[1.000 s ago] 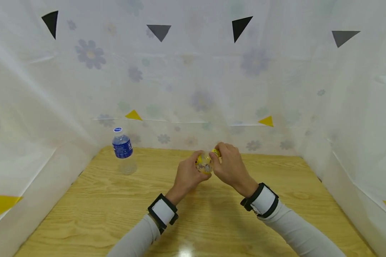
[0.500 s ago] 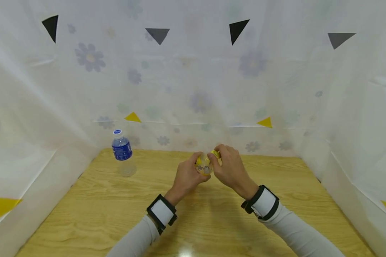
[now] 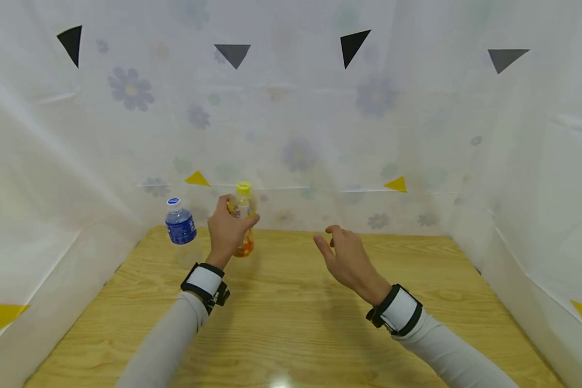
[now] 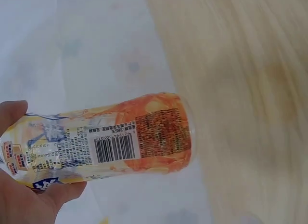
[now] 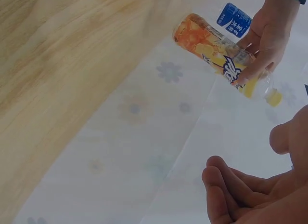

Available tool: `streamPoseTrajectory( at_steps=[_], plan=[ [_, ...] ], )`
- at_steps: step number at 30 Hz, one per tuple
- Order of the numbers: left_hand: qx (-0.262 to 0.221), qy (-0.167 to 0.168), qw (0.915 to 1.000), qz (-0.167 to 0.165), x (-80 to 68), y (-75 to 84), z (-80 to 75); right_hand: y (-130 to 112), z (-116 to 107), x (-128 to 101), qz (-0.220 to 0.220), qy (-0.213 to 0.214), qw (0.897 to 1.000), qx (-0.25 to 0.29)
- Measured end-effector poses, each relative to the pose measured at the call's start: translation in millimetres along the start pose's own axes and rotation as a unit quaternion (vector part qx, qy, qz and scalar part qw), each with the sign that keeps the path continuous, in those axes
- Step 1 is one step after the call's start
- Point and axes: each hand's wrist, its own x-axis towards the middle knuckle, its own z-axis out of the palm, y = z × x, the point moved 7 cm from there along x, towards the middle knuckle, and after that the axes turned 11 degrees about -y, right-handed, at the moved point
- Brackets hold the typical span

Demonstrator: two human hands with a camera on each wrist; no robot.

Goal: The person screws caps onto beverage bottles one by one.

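Note:
In the head view my left hand grips a clear plastic drink bottle with a yellow cap, held upright. The left wrist view has its orange-and-yellow label with a barcode facing the camera; thumb and fingers wrap the bottle's upper part. Whether its base touches the table, I cannot tell. To the right, my right hand hovers over the table holding nothing, thumb and fingers apart and loosely bent. Left of the held bottle stands a clear water bottle with a blue label and white cap.
The wooden table runs back to a white flower-print curtain, with similar sheets at both sides. Black, grey and yellow triangles are stuck on the curtain.
Both hands were together at the bottle, the right at its yellow cap. The left hand has carried it leftward and turned it upright; the right has let go and stayed almost in place.

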Motion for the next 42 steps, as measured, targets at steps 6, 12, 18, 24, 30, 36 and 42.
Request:
streamPoseTrajectory(
  at_steps=[6,12,18,24,30,36,42],
  plan=[
    [0.026,0.044,0.9967,-0.063,7.3,-42.7,-18.8,4.9,6.3,-0.4,0.010,-0.016,1.000,0.004],
    [0.032,0.054,0.9945,-0.084,1.5,-69.0,-20.6,7.6,12.2,-2.2,0.021,-0.039,0.999,0.007],
    [0.037,0.045,0.9957,-0.072,2.7,-69.6,-23.2,8.4,14.1,-1.4,0.026,-0.047,0.998,0.018],
    [0.033,0.016,0.9958,-0.084,3.4,-66.4,-24.3,9.1,17.9,-1.3,0.030,-0.057,0.998,0.017],
    [0.032,-0.007,0.9932,-0.112,2.3,-58.4,-24.9,10.2,20.7,-3.0,0.027,-0.059,0.998,-0.009],
    [0.041,-0.003,0.9950,-0.091,9.4,-38.9,-31.7,12.5,22.1,-4.0,0.025,-0.054,0.998,-0.018],
    [0.065,0.044,0.9968,-0.010,17.3,0.6,-47.8,13.6,24.4,-4.8,0.015,-0.046,0.999,-0.021]
  ],
)
